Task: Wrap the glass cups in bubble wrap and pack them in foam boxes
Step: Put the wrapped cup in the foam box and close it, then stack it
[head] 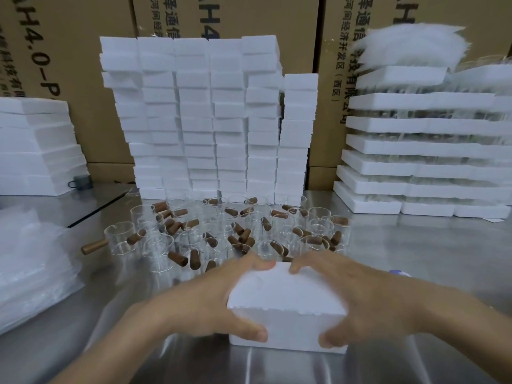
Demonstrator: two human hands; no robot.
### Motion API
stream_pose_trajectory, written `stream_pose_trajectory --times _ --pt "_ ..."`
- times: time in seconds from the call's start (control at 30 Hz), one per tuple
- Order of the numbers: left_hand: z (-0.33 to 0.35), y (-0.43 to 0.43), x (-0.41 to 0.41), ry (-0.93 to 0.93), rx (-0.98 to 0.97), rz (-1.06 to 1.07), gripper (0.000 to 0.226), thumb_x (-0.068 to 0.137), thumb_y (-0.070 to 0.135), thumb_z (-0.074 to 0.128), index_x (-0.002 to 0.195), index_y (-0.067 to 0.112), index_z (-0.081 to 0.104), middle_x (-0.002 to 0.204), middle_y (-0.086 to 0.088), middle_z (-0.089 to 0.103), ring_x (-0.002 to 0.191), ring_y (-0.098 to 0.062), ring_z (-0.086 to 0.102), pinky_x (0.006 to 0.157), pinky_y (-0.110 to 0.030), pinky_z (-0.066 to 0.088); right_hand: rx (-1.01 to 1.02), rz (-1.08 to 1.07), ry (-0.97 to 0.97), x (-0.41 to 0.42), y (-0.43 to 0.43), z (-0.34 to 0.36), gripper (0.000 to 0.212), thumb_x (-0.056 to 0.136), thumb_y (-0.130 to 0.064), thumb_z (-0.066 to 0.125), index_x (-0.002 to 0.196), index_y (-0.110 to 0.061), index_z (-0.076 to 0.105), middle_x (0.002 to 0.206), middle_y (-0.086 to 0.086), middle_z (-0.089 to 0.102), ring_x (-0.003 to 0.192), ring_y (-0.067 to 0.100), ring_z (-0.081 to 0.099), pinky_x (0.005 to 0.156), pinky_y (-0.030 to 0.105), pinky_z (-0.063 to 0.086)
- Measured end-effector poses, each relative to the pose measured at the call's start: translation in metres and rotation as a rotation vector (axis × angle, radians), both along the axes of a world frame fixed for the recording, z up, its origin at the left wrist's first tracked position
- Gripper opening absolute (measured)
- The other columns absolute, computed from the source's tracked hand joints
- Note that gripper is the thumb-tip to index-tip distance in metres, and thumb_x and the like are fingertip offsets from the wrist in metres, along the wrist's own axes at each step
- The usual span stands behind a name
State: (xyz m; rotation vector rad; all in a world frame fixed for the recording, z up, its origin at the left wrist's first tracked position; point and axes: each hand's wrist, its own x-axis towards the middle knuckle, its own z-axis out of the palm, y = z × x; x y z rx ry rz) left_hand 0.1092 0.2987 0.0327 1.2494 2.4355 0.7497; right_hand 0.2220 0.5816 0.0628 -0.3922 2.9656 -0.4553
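Note:
A white foam box (288, 306) stands on the steel table (401, 245) close to me, its lid on. My left hand (210, 297) grips its left side, thumb on the front face and fingers over the far top edge. My right hand (363, 295) grips the right side the same way. Behind the box stand several clear glass cups (122, 236) with brown wooden handles. A pile of bubble wrap sheets (30, 261) lies at the left.
A tall wall of stacked foam boxes (210, 117) rises behind the cups. Flat foam trays (421, 159) holding more glasses are stacked at the right, more foam (36, 145) at the left. Cardboard cartons (340, 18) close off the back.

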Motion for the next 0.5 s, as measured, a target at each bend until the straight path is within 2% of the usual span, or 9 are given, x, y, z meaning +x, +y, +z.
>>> stream_pose_trajectory --times 0.07,0.13,0.2,0.27,0.33,0.4,0.5 --pt "0.000 -0.001 0.001 0.033 0.027 -0.003 0.101 0.067 0.079 0.085 0.145 0.077 0.020 0.139 0.056 0.026 0.127 0.028 0.032 0.100 -0.009 0.034 -0.037 0.011 0.069 0.009 0.005 -0.009 0.097 0.073 -0.067 0.079 0.147 -0.070 0.016 0.144 -0.042 0.020 0.139 -0.012 0.027 0.111 0.024 0.034" --pt "-0.003 0.000 0.003 0.065 0.061 0.002 0.103 0.066 0.078 0.086 0.145 0.076 0.021 0.139 0.057 0.025 0.127 0.031 0.029 0.101 -0.005 0.031 -0.058 0.018 0.116 0.015 0.006 -0.016 0.097 0.079 -0.065 0.078 0.154 -0.063 0.017 0.147 -0.039 0.018 0.142 -0.016 0.019 0.115 0.013 0.025" --pt "-0.006 -0.002 0.009 0.040 0.082 0.030 0.101 0.066 0.076 0.087 0.144 0.079 0.022 0.137 0.061 0.022 0.127 0.033 0.025 0.103 -0.008 0.031 -0.060 0.012 0.114 0.020 0.005 -0.017 0.096 0.081 -0.061 0.080 0.157 -0.059 0.019 0.148 -0.038 0.017 0.142 -0.018 0.015 0.113 0.003 0.016" --pt "-0.007 -0.004 0.013 0.016 0.099 0.032 0.100 0.066 0.078 0.086 0.144 0.079 0.023 0.136 0.065 0.018 0.127 0.036 0.022 0.107 -0.017 0.033 -0.102 0.023 0.111 0.026 0.004 -0.015 0.096 0.081 -0.063 0.080 0.154 -0.065 0.018 0.149 -0.043 0.011 0.141 -0.023 0.012 0.109 -0.002 0.012" --pt "-0.008 -0.009 0.016 -0.020 0.091 0.042 0.102 0.064 0.081 0.086 0.146 0.077 0.025 0.137 0.063 0.022 0.127 0.032 0.027 0.113 -0.027 0.037 -0.187 0.009 0.076 0.036 0.007 -0.015 0.096 0.078 -0.070 0.081 0.153 -0.069 0.021 0.153 -0.043 0.015 0.145 -0.017 0.021 0.118 0.012 0.023" --pt "-0.010 -0.013 0.020 -0.060 0.099 0.041 0.105 0.062 0.082 0.086 0.148 0.076 0.026 0.140 0.060 0.024 0.128 0.032 0.028 0.116 -0.030 0.037 -0.290 -0.044 0.074 0.047 0.009 -0.020 0.093 0.074 -0.074 0.081 0.151 -0.067 0.029 0.157 -0.039 0.027 0.145 -0.011 0.033 0.120 0.028 0.035" --pt "-0.010 -0.015 0.026 -0.081 0.120 0.033 0.106 0.062 0.083 0.086 0.149 0.076 0.025 0.142 0.059 0.025 0.128 0.035 0.026 0.115 -0.028 0.036 -0.375 -0.127 0.116 0.056 0.008 -0.031 0.093 0.071 -0.076 0.083 0.150 -0.062 0.035 0.156 -0.035 0.038 0.140 -0.006 0.046 0.118 0.033 0.041"
